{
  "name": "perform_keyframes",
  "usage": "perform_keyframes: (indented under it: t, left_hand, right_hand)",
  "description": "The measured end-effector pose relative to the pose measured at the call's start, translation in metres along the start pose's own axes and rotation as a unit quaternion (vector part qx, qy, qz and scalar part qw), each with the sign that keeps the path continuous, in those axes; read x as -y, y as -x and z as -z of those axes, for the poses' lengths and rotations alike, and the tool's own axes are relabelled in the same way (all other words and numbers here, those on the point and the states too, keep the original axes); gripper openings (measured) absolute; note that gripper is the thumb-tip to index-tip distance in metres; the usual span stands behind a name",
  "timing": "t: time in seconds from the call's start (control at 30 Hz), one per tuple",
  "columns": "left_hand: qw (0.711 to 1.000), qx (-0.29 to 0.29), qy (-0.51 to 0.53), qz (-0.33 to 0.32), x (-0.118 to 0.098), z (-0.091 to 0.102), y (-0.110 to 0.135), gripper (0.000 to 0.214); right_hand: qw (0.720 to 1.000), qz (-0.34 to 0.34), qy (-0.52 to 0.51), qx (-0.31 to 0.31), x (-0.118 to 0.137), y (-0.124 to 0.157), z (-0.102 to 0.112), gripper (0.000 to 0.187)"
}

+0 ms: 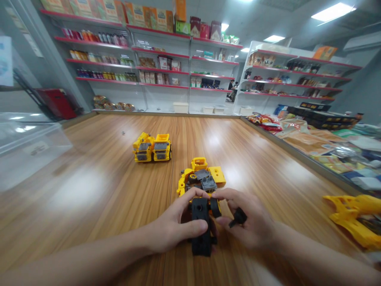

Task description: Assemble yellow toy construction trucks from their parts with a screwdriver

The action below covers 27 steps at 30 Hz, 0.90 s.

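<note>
My left hand [175,222] grips a black toy vehicle chassis [201,228], its thumb lying across the top face. At the chassis's far right corner, my right hand [253,218] pinches a black toy wheel [215,207] with a yellow hub. A small black piece with a short stem [239,217], perhaps a toy screwdriver, is also tucked in the right hand. Just beyond the fingers lies a pile of loose yellow and grey toy parts [208,180], including another wheel [193,178]. My hands hide the near side of this pile.
Two yellow toy trucks [153,147] stand farther back on the wooden table [119,206]. At the right edge rests a yellow toy power drill-like object [354,216]. A clear plastic bin [32,147] is at left; bagged goods [300,131] lie beyond the table's right edge.
</note>
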<state>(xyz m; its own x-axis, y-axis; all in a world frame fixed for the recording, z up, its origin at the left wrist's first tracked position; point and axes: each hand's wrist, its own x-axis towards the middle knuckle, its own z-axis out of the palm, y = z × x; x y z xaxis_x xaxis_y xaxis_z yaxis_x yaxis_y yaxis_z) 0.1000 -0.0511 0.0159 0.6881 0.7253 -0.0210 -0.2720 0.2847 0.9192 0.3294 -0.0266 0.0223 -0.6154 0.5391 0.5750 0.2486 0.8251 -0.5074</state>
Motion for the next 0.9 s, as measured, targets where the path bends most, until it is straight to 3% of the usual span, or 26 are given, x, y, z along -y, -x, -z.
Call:
perform_keyframes:
  t: [0.3,0.4,0.47,0.53,0.6,0.67,0.77,0.9]
  left_hand:
    - [0.999,-0.026,-0.043,0.019,0.000,0.000,-0.004,0.043]
    - [0.998,-0.025,-0.047,0.024,0.001,0.003,-0.005,0.040]
    - [0.999,-0.024,-0.027,0.027,0.002,0.005,-0.005,0.042]
    - [0.999,-0.025,-0.003,0.029,0.004,0.008,-0.005,0.045]
    - [0.999,-0.027,0.006,0.030,0.005,0.009,-0.005,0.046]
    - [0.999,-0.029,0.007,0.027,0.005,0.010,-0.005,0.046]
    - [0.999,-0.038,0.001,0.029,0.003,0.008,-0.005,0.045]
    - [0.995,-0.089,-0.024,0.031,0.000,0.004,-0.007,0.044]
  right_hand:
    - [0.999,0.021,0.016,0.019,-0.006,0.001,-0.010,0.044]
    - [0.998,0.044,0.045,0.031,-0.007,-0.003,-0.003,0.051]
    - [0.996,0.055,0.059,0.028,-0.009,-0.005,0.007,0.041]
    - [0.997,0.017,0.077,0.019,-0.015,-0.005,0.020,0.018]
    - [0.989,-0.073,0.119,0.040,-0.022,-0.004,0.033,0.016]
    - [0.971,-0.146,0.161,0.098,-0.029,-0.002,0.043,0.018]
    - [0.957,-0.175,0.178,0.149,-0.035,0.001,0.047,0.015]
    - [0.951,-0.188,0.185,0.163,-0.034,0.000,0.038,0.010]
